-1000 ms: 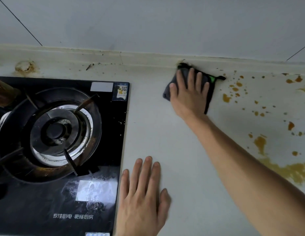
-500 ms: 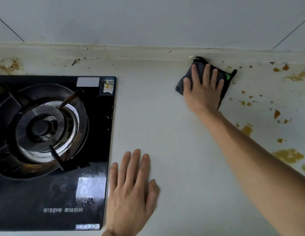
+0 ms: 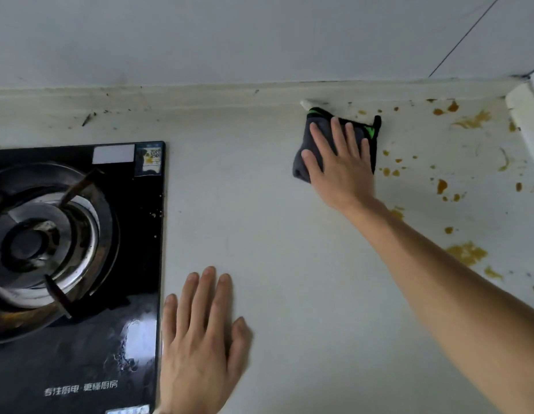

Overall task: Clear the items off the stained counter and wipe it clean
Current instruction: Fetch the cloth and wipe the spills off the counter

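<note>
My right hand [image 3: 340,162] lies flat with straight fingers on a folded dark grey cloth [image 3: 304,150] with green trim, pressing it to the pale counter [image 3: 274,234] near the back wall. Orange-brown stains [image 3: 466,252] spatter the counter to the right of the cloth. My left hand [image 3: 200,339] rests flat on the counter near the front, fingers straight, just right of the hob.
A black glass gas hob [image 3: 80,264] with a metal burner fills the left side. A raised backsplash ledge [image 3: 200,97] runs along the tiled wall. A white object's edge [image 3: 528,121] stands at the far right.
My right hand and the cloth have slid to the right along the back of the counter, over spots that were stained. My left hand stays flat in place.
</note>
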### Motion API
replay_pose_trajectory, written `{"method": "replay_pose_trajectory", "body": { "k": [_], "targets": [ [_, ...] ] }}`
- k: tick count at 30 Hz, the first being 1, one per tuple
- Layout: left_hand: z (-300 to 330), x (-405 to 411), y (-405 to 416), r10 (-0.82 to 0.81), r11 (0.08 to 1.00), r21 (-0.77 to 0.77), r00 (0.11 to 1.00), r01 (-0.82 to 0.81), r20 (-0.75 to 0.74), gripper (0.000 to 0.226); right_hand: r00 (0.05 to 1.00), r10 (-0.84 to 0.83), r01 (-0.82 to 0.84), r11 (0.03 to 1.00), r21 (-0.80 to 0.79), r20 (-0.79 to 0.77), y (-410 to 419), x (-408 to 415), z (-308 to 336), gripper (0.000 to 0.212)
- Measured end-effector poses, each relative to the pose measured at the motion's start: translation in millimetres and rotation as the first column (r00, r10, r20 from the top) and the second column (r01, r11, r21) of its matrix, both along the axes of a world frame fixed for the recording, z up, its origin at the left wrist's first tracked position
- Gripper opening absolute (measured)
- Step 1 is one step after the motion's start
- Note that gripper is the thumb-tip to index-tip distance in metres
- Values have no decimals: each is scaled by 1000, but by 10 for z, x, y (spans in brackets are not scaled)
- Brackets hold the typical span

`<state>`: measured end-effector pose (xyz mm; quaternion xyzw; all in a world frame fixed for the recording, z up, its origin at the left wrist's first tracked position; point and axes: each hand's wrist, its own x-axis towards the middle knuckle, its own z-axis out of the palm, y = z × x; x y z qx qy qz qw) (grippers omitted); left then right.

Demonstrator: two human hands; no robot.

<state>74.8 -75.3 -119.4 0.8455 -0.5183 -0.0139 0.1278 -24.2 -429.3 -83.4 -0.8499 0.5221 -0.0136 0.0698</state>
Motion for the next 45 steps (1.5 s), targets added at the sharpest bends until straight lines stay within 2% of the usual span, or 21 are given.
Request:
{"method": "replay_pose_trajectory", "body": {
  "k": [4, 6, 9, 11, 14, 18, 22, 24, 28, 30, 32, 35, 38, 42, 45],
  "targets": [
    [18, 24, -8, -11, 1000, 24, 1000, 11, -6, 70, 995, -101, 100, 994, 34, 22, -128, 259, -10, 63],
    [51, 16, 5, -17, 999, 30, 1000, 18, -9, 69, 1000, -23, 23, 1000, 14, 9, 63, 214, -12, 63],
    [140, 10, -41, -13, 999, 45, 1000, 13, -1, 67, 984, 177, -177, 984, -14, -20, 457, -91, -24, 64],
    [247, -1, -203, -14, 998, 66, 1000, 15, -5, 63, 973, 229, -230, 973, -11, -33, 589, -376, -38, 64],
    [403, -83, -645, -67, 995, 74, 997, 69, -31, 59, 982, 185, -185, 983, -8, -44, 508, -666, -33, 63],
    [446, -176, -1181, -222, 964, 143, 975, 223, -22, 56, 997, 67, -66, 998, 8, -40, 86, -560, -22, 62],
    [327, -171, -1285, -229, 963, 146, 973, 226, 7, 57, 998, -58, 58, 997, 44, -11, -200, -218, -1, 62],
    [276, -170, -1281, -225, 969, 106, 974, 222, 18, 58, 1000, -27, 27, 1000, 12, -14, -77, -156, -6, 63],
    [218, -172, -1273, -221, 973, 68, 975, 220, 21, 59, 984, 175, -175, 984, -8, -33, 278, -371, -14, 66],
    [188, -166, -1268, -220, 975, 43, 975, 219, 24, 60, 983, 179, -181, 983, 35, 38, 273, -452, 40, 72],
    [157, -165, -1266, -218, 976, 19, 976, 218, 26, 61, 990, 107, -109, 994, 15, 92, 170, -464, 99, 77],
    [127, -172, -1265, -210, 978, 4, 977, 210, 23, 61, 998, 55, -53, 996, -71, 25, -133, -443, 184, 65],
    [115, -169, -1266, -217, 976, -5, 976, 217, 22, 61, 995, 87, -89, 995, -54, -39, -383, -397, 246, 59],
    [105, -168, -1260, -218, 976, -3, 976, 218, 22, 61, 985, 171, -171, 985, 34, -6, -540, -313, 293, 58],
    [122, -168, -1269, -214, 977, -2, 977, 214, 18, 62, 970, 227, -238, 960, 148, 86, -622, -327, 357, 45]
  ]
}}
